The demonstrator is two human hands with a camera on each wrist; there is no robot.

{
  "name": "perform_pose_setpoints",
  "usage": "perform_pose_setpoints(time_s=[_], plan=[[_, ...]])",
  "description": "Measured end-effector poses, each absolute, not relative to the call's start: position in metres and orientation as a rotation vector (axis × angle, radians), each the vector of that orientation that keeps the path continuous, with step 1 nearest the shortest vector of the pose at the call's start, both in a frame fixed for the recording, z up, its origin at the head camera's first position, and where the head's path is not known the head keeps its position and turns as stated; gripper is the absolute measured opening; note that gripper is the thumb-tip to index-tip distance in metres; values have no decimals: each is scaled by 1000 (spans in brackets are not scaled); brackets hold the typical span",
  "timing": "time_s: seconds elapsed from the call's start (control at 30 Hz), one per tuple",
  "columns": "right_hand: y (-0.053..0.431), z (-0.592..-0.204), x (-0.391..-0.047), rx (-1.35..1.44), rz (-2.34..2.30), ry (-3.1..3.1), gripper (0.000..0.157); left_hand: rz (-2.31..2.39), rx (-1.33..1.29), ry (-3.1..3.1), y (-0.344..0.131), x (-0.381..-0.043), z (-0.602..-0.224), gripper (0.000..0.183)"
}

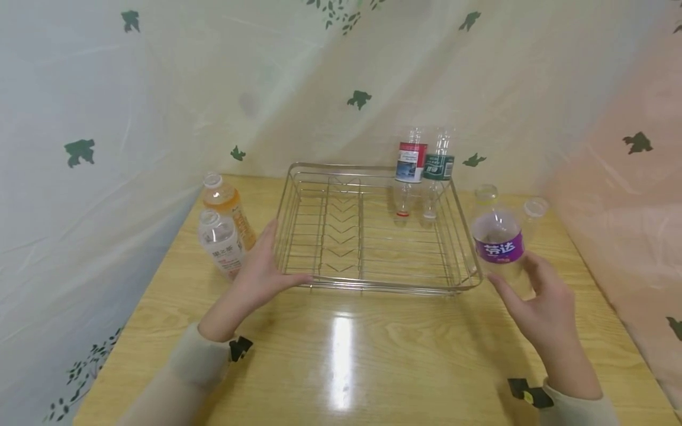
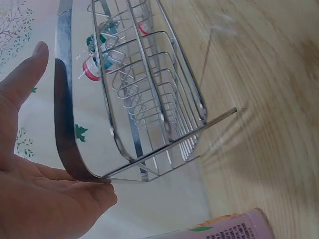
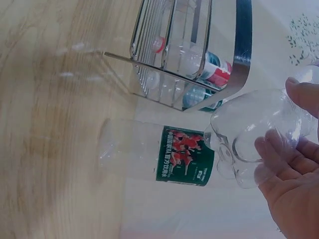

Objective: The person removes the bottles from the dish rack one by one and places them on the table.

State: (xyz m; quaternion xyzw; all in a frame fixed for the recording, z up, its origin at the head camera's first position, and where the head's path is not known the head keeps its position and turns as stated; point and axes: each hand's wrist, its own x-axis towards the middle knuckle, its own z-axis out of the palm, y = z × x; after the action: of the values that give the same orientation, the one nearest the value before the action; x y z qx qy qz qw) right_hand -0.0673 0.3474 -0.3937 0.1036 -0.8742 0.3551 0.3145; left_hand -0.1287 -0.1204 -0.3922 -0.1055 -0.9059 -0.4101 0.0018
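Observation:
A clear plastic bottle with a purple label (image 1: 499, 247) is gripped by my right hand (image 1: 546, 296); its clear wall (image 3: 254, 129) shows the fingers through it. My left hand (image 1: 261, 266) lies at the front left corner of a wire rack (image 1: 373, 288), thumb spread from straight fingers. In the left wrist view those fingers touch the rack's corner rim (image 2: 84, 172). Two clear bottles, one red-labelled (image 1: 410, 161) and one green-labelled (image 1: 439, 167), stand cap down at the rack's back right.
Left of the rack stand an orange drink bottle (image 1: 226, 201) and a pale-labelled bottle (image 1: 221, 244). A green-labelled bottle (image 3: 184, 154) stands right of the rack, partly behind the held one. Patterned sheeting (image 1: 298, 77) hangs behind the wooden table (image 1: 415, 355).

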Motion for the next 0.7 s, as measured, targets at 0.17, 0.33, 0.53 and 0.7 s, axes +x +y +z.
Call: perform_pose_setpoints(time_s=[0.17, 0.33, 0.53, 0.7], plan=[[347, -397, -65, 215, 1069, -2296, 71, -1345, -327, -2827, -124, -132, -398, 134], [347, -401, -62, 77, 1204, -2326, 70, -1364, -289, -2853, -127, -133, -403, 136], [351, -405, -62, -36, 1343, -2330, 68, -1384, -252, -2870, -130, -134, -407, 138], [354, -408, -64, 2, 1383, -2301, 68, -1406, -227, -2884, -131, -133, -408, 137]])
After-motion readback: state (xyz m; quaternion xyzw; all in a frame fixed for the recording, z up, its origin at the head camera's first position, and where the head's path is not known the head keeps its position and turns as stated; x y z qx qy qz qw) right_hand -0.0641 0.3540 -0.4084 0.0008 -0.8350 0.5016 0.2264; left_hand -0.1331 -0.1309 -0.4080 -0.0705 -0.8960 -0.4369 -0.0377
